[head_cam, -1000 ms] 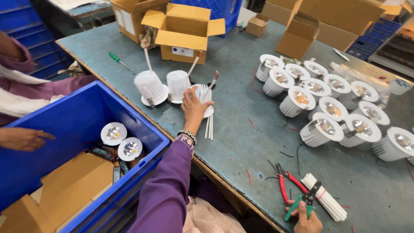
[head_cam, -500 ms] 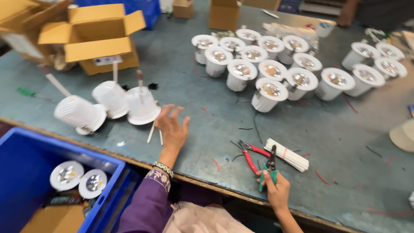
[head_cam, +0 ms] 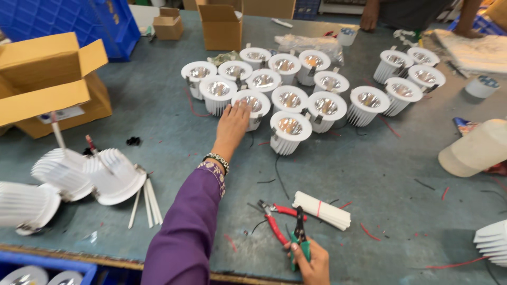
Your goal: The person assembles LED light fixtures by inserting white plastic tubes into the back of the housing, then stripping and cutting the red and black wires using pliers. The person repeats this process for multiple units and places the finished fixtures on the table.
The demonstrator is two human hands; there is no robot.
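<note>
Having left the upturned lamps at the left, the left hand (head_cam: pixel 235 119) is now reaching open-fingered onto 1 white downlight (head_cam: pixel 252 105), while the right hand (head_cam: pixel 310 262) is gripping green-handled cutters (head_cam: pixel 300 238).

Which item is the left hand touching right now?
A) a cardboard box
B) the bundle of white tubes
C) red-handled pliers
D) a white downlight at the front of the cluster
D: the left hand has its fingertips on the rim of a white downlight at the near edge of the cluster, while the right hand is down at the table edge on the green-handled cutters.
</note>
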